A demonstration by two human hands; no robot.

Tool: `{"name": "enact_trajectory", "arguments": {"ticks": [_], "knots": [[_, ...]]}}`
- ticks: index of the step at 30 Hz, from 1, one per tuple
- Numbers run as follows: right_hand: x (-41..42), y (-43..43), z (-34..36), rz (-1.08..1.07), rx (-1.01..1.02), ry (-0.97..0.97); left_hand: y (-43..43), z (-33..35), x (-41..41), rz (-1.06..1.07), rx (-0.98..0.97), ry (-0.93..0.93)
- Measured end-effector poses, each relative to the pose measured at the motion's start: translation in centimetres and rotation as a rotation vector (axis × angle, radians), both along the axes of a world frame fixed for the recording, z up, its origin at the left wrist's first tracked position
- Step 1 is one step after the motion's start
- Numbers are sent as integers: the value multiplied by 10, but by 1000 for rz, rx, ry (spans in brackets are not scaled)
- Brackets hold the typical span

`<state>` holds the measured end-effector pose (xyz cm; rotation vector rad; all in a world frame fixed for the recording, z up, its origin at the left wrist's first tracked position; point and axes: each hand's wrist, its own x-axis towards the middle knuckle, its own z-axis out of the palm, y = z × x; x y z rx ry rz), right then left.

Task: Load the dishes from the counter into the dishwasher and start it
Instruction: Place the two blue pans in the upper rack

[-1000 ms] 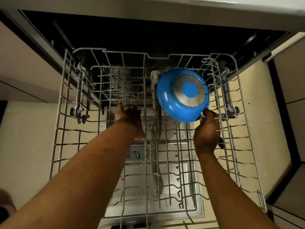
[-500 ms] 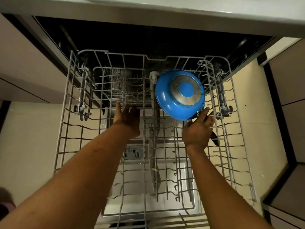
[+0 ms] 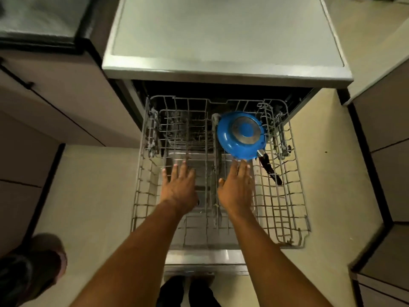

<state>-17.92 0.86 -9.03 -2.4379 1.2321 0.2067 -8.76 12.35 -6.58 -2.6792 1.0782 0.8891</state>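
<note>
Beige kitchen floor (image 3: 99, 173), wire rack (image 3: 287, 196) pulled right out. Blue pan (image 3: 230, 138) sits base-up at the rack's far right, probably so it drains. Left hand (image 3: 179, 185) and right hand (image 3: 235, 189) hover over the rack's middle, fingers straight, holding nothing.

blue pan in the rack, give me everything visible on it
The pan is glossy blue, likely coated metal, upturned and tilted so its base faces the camera. The base carries a round steel disc with a blue centre. A black handle, joined by a metal bracket, points near-right. It rests on the wires at the back right of the rack. Fingertips of the right hand reach its near rim; contact unclear.
</note>
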Motion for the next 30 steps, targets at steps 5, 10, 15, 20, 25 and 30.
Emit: {"name": "enact_trajectory", "arguments": {"ticks": [5,10,15,20,25,30], "knots": [[3,52,56,160,-13,-25,37,58,-18,86,-44,-31],[23,101,108,302,-69,-43,89,104,-5,186,-149,-68],[65,157,152,377,-137,-73,150,149,38,255,-238,-143],[128,231,193,424,-226,-126,234,193,92,293,-330,-208],[202,314,229,485,-257,-215,320,212,155,359,-346,-285],[255,372,253,538,-258,-291,376,229,204,385,-343,-327]]}}
